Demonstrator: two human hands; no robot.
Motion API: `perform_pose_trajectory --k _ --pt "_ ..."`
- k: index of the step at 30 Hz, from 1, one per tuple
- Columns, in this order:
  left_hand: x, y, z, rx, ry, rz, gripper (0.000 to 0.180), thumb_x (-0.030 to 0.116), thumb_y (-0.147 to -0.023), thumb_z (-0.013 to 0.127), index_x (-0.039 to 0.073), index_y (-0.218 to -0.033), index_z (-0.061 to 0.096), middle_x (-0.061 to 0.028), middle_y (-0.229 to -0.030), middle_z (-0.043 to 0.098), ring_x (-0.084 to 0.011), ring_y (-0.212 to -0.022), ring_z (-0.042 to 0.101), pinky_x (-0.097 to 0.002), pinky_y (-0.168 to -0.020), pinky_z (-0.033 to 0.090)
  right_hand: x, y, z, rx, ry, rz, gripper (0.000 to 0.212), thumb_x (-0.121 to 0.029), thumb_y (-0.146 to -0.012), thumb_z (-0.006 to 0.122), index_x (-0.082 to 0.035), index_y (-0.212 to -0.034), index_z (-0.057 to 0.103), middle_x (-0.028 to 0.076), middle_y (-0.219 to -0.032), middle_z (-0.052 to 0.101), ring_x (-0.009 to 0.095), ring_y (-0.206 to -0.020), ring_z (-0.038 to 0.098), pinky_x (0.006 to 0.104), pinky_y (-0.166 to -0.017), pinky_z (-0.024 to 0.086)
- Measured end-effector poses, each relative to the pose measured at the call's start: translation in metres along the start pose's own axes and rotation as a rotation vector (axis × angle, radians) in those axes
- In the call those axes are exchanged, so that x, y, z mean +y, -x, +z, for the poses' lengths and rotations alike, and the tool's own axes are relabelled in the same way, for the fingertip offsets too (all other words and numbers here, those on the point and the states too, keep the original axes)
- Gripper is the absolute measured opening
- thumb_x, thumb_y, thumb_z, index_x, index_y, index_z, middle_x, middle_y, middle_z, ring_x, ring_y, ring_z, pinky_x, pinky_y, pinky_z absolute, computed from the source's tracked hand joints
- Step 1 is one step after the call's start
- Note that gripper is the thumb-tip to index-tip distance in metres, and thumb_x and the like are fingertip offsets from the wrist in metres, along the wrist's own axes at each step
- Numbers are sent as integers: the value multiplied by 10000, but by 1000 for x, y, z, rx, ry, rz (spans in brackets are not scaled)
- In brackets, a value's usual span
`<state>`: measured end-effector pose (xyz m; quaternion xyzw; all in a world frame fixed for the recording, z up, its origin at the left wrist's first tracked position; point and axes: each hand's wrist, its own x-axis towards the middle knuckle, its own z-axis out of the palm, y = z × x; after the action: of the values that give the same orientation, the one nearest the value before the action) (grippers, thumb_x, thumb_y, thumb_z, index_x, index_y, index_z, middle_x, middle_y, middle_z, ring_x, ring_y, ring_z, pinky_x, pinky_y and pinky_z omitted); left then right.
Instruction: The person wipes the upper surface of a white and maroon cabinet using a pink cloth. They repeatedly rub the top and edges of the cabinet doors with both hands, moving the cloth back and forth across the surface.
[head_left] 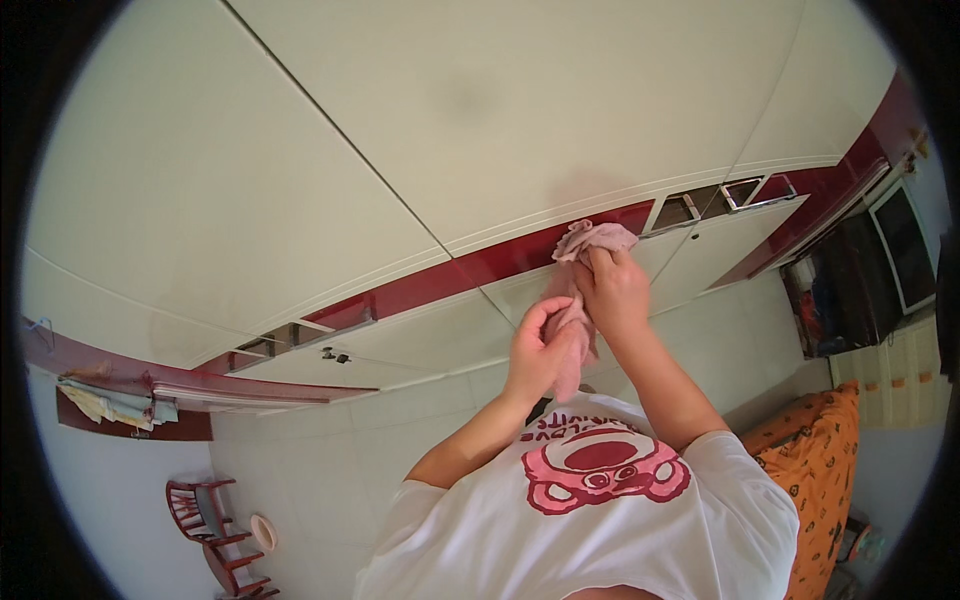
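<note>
A pink cloth (568,372) hangs bunched between my two hands, in front of a large wardrobe with cream doors (560,110) and a dark red band (510,258). My right hand (615,290) is closed round the upper part of the cloth, whose crumpled top lies close to the red band; I cannot tell whether it touches. Lower down and to the left, my left hand (540,345) has its fingers curled on the hanging part of the cloth.
Metal handles (680,212) sit along the band to the right, with another handle (330,327) and keys (336,355) at left. Chairs (200,510) and a pale basin (263,534) stand at lower left. An orange cover (815,470) and a dark-screened set (902,245) are at right.
</note>
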<state>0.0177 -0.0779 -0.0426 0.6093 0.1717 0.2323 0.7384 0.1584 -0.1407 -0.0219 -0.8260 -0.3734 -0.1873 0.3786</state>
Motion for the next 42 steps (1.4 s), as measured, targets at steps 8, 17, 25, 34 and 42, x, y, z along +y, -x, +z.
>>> perform_pose_trajectory --k 8,17,25,34,42 --pt "-4 4 -9 58 19 18 332 16 -940 611 -16 -1264 547 -99 -1186 616 -147 -1056 605 -289 -896 517 6 -12 19 -101 204 -116 183 -127 -718 712 -97 -835 575 84 -826 593 298 -698 631 401 -584 518" --pt "-16 0 -6 20 -104 31 311 14 -937 611 -31 -1239 555 -90 -1173 618 -137 -1062 594 -280 -928 493 15 -19 8 -199 110 -424 97 -107 -733 635 -109 -830 633 58 -827 584 256 -756 635 390 -619 518" --pt "-22 8 -5 -138 7 -151 253 6 -919 626 -15 -1170 600 -50 -1103 639 -105 -1005 599 -254 -881 501 48 56 36 -396 -872 305 132 -95 -888 650 -72 -1017 667 123 -1033 657 260 -917 667 333 -762 546" --pt "-9 0 1 -11 82 -55 261 -27 -917 614 -12 -1176 591 -57 -1106 632 -108 -1006 605 -251 -868 511 18 27 44 -60 -1812 1052 364 -57 -942 638 -112 -1265 479 90 -1189 606 214 -1052 634 358 -864 571" --pt "-8 -8 0 -5 75 -89 257 -30 -922 609 -8 -1178 590 -58 -1108 632 -107 -996 608 -252 -858 514 20 19 47 -52 -1640 996 219 39 -895 625 -53 -1090 581 78 -1028 665 181 -925 654 310 -783 562"
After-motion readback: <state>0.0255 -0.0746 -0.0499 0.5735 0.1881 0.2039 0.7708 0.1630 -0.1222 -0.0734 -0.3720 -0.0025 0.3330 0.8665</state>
